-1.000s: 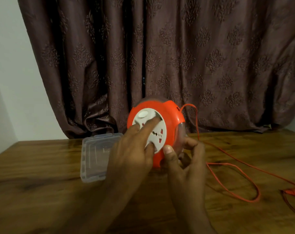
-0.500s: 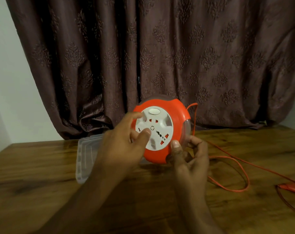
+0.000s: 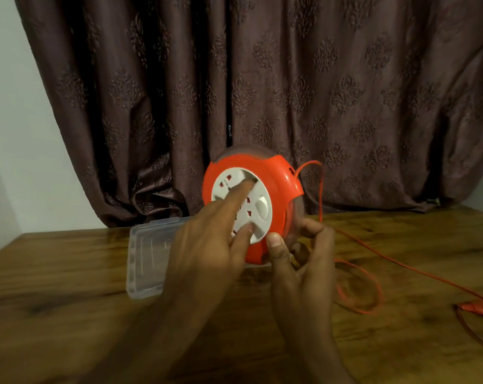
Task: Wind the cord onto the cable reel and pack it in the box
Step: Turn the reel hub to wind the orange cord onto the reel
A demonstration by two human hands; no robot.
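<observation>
Left hand (image 3: 207, 242) covers the right part of the clear box (image 3: 144, 261) and the lower left of the reel (image 3: 251, 200) face; some sockets hidden under its fingers. Right hand (image 3: 301, 261) hides the reel's bottom edge, so can't tell if it touches the table (image 3: 68, 314). Cord (image 3: 353, 289) runs off the right edge; loop blurred. Plug (image 3: 481, 310) cut off at right edge. Both forearms cut by bottom edge. Cord wound inside reel can't be made out.
</observation>
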